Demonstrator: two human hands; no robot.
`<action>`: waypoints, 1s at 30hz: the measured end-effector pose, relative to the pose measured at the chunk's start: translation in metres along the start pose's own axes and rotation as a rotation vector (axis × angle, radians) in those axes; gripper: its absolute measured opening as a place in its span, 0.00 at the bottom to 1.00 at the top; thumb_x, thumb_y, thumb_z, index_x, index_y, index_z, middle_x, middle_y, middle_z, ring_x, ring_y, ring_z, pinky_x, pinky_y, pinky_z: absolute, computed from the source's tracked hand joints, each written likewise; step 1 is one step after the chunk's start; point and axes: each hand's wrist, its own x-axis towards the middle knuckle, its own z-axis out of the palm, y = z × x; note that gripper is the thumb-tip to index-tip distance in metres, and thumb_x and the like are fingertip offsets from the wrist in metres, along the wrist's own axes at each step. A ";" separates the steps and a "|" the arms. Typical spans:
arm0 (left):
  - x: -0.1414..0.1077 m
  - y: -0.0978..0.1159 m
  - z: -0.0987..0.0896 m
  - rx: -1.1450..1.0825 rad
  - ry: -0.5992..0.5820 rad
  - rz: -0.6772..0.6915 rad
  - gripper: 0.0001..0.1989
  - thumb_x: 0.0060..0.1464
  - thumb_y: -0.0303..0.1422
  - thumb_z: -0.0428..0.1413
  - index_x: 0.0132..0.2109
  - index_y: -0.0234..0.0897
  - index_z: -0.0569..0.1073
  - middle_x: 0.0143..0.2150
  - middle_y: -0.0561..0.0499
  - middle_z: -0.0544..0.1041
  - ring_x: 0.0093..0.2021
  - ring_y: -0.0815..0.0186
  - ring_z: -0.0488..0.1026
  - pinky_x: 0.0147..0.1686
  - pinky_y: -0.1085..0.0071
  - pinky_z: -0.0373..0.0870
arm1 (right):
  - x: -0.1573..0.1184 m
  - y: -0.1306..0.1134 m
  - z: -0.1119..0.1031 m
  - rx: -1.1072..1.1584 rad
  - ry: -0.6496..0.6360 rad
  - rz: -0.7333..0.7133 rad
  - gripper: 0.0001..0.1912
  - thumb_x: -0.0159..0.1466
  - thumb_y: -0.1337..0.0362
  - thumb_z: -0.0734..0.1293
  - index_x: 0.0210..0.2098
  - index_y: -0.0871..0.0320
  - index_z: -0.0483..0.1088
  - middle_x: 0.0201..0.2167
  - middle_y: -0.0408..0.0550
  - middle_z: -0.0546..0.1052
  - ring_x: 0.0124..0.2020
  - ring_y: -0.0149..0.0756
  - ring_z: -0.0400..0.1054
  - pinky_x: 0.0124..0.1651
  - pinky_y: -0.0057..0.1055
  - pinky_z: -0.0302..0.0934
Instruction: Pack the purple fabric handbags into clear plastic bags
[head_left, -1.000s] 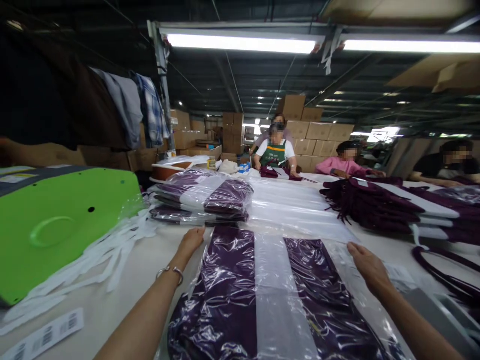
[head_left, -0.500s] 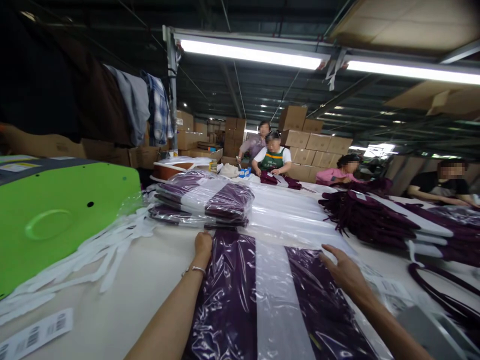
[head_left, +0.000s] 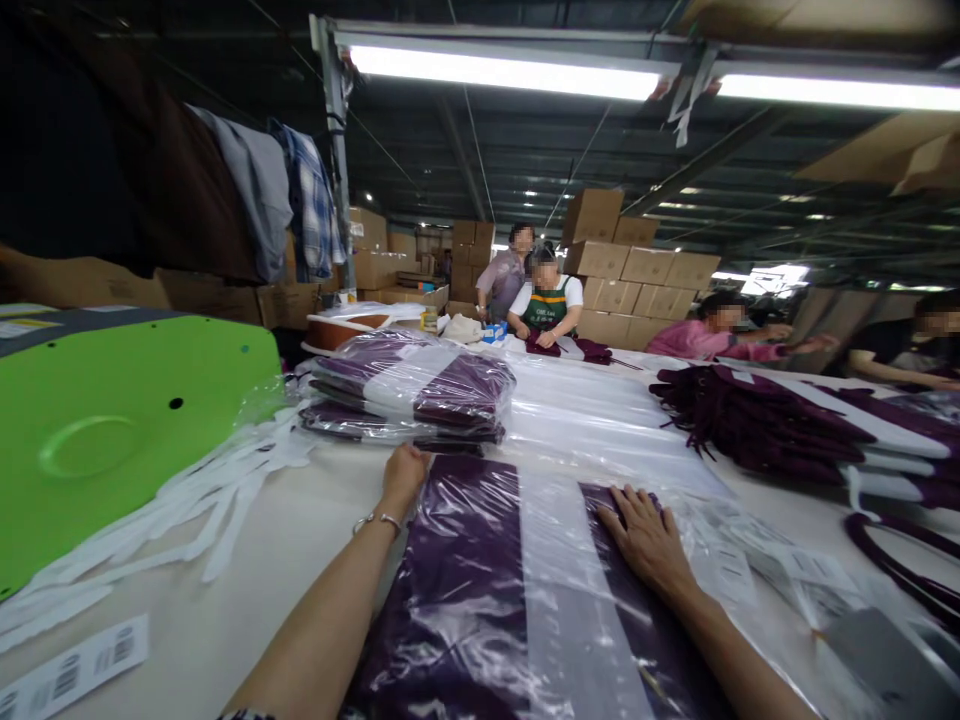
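Note:
A folded purple garment (head_left: 465, 560) with a pale band down its middle lies in a clear plastic bag on the table in front of me. My left hand (head_left: 406, 474) is closed on the far left corner of the bag. Flat on the far right part of the bag rests my right hand (head_left: 643, 533), fingers spread. Just beyond the garment sits a stack of bagged purple garments (head_left: 465, 385). Flat clear plastic bags (head_left: 585, 400) are spread to the right of that stack.
A green machine (head_left: 135, 410) stands at the left beside white strips (head_left: 202, 500). Label sheets (head_left: 82, 665) lie near left. Purple garments (head_left: 780, 420) are piled at right, near a grey box (head_left: 885, 655). Several people work across the table (head_left: 262, 600), with cartons (head_left: 637, 265) behind.
My right hand has moved from the bag's right edge inward onto its top, fingers now spread flat. The person in pink has stretched out an arm. The view has shifted slightly.

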 end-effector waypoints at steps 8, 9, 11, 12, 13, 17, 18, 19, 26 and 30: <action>-0.008 0.001 -0.006 0.268 -0.020 0.008 0.17 0.65 0.41 0.47 0.53 0.37 0.69 0.43 0.40 0.80 0.46 0.54 0.77 0.44 0.59 0.69 | -0.005 0.004 0.017 -0.038 0.020 0.006 0.34 0.71 0.46 0.50 0.71 0.56 0.51 0.73 0.49 0.50 0.74 0.46 0.37 0.71 0.56 0.33; -0.006 0.002 -0.011 0.273 -0.028 -0.007 0.17 0.65 0.41 0.46 0.52 0.36 0.70 0.44 0.41 0.80 0.45 0.55 0.77 0.43 0.60 0.70 | -0.005 0.003 0.017 -0.036 0.016 0.006 0.35 0.71 0.46 0.50 0.71 0.56 0.51 0.73 0.49 0.50 0.74 0.46 0.37 0.71 0.56 0.33; -0.002 0.006 -0.023 0.280 -0.043 -0.031 0.18 0.66 0.42 0.46 0.51 0.34 0.71 0.44 0.42 0.79 0.44 0.59 0.77 0.43 0.60 0.71 | -0.002 0.003 0.014 -0.016 -0.001 0.013 0.35 0.71 0.46 0.50 0.71 0.56 0.50 0.73 0.49 0.50 0.74 0.46 0.37 0.71 0.56 0.33; -0.001 0.009 -0.030 0.284 -0.045 -0.031 0.19 0.67 0.41 0.45 0.51 0.32 0.71 0.45 0.42 0.79 0.44 0.59 0.77 0.43 0.60 0.72 | -0.001 0.003 0.012 0.006 -0.018 0.018 0.35 0.71 0.46 0.49 0.71 0.56 0.51 0.73 0.49 0.50 0.74 0.46 0.37 0.71 0.57 0.34; -0.002 0.013 -0.038 0.289 -0.046 -0.015 0.19 0.67 0.40 0.44 0.51 0.31 0.71 0.46 0.40 0.79 0.45 0.58 0.77 0.44 0.60 0.72 | 0.002 0.004 0.008 0.036 -0.042 0.028 0.34 0.71 0.47 0.49 0.71 0.56 0.51 0.72 0.49 0.50 0.74 0.47 0.37 0.71 0.58 0.35; -0.042 0.034 -0.063 0.301 -0.060 0.223 0.22 0.65 0.38 0.47 0.58 0.28 0.69 0.59 0.35 0.73 0.61 0.55 0.69 0.57 0.61 0.66 | 0.002 0.010 -0.013 0.152 -0.061 0.063 0.35 0.71 0.48 0.46 0.71 0.58 0.49 0.72 0.50 0.50 0.73 0.48 0.39 0.70 0.60 0.37; -0.060 0.036 -0.065 0.306 -0.071 0.309 0.24 0.64 0.39 0.48 0.61 0.29 0.67 0.65 0.37 0.68 0.66 0.56 0.63 0.63 0.61 0.61 | -0.003 0.013 -0.018 0.159 -0.025 0.050 0.35 0.70 0.48 0.46 0.71 0.59 0.49 0.72 0.50 0.50 0.74 0.48 0.38 0.70 0.60 0.37; -0.080 0.035 -0.065 0.314 -0.085 0.387 0.27 0.63 0.41 0.50 0.64 0.31 0.65 0.70 0.39 0.62 0.70 0.56 0.56 0.67 0.59 0.55 | -0.009 0.016 -0.020 0.159 0.017 0.024 0.36 0.70 0.47 0.47 0.71 0.59 0.49 0.72 0.50 0.49 0.74 0.47 0.37 0.71 0.58 0.36; -0.181 -0.018 -0.041 0.565 -0.338 0.735 0.34 0.63 0.51 0.47 0.70 0.43 0.54 0.72 0.45 0.51 0.71 0.50 0.52 0.67 0.44 0.55 | -0.074 0.044 0.018 0.095 0.053 -0.037 0.39 0.66 0.42 0.54 0.69 0.57 0.56 0.71 0.51 0.55 0.72 0.51 0.43 0.71 0.59 0.36; -0.180 -0.032 -0.029 0.615 -0.207 0.811 0.32 0.64 0.52 0.43 0.70 0.43 0.55 0.71 0.45 0.55 0.70 0.51 0.56 0.66 0.44 0.58 | -0.080 0.045 0.024 0.096 -0.003 -0.031 0.39 0.66 0.42 0.53 0.70 0.58 0.53 0.72 0.49 0.51 0.73 0.49 0.39 0.72 0.56 0.34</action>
